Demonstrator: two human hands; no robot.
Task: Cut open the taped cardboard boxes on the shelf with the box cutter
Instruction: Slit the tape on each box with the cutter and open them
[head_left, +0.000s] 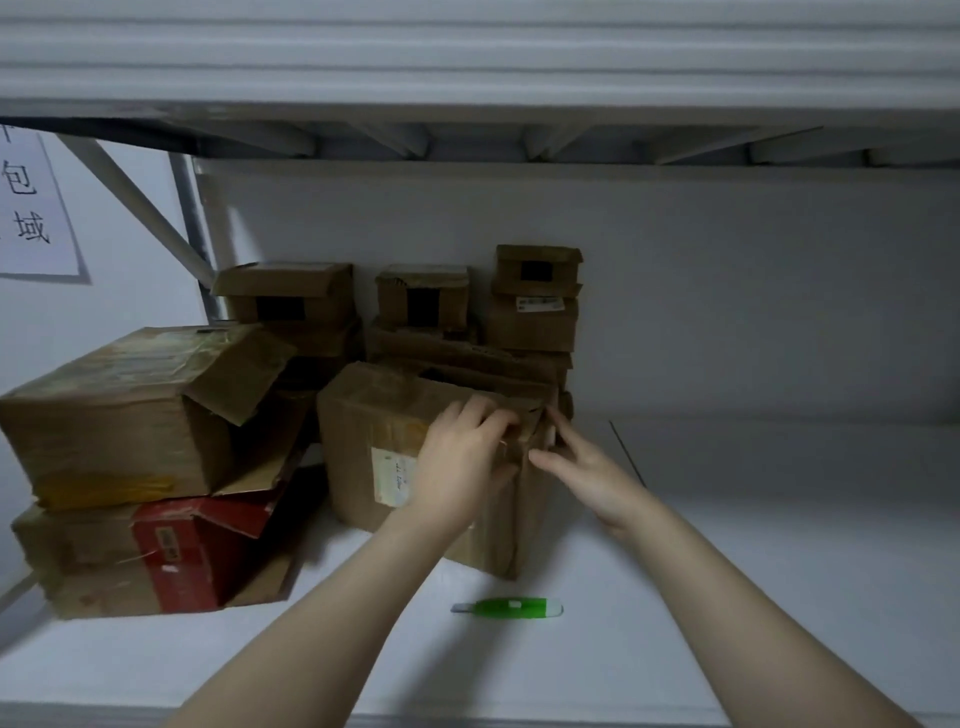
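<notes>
1. The left forearm (322, 618) shows uncovered from the lower edge of the frame up to the wrist.
2. The left hand (457, 465) is bare, back and knuckles in view.
3. The right forearm (727, 597) is likewise uncovered along its whole visible length.
4. The right hand (597, 478) is bare too, its fingers (569, 434) long and slim.
5. Dim light and blur hide fingernail detail.

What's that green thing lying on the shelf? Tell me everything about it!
It's the cutter: a slim, bright green body that looks like plastic, with a small white slider on top, a white cap at its right end and a short grey tip at its left. It lies flat on the white shelf, in front of the box but apart from it. Only the shelf touches it.
</notes>
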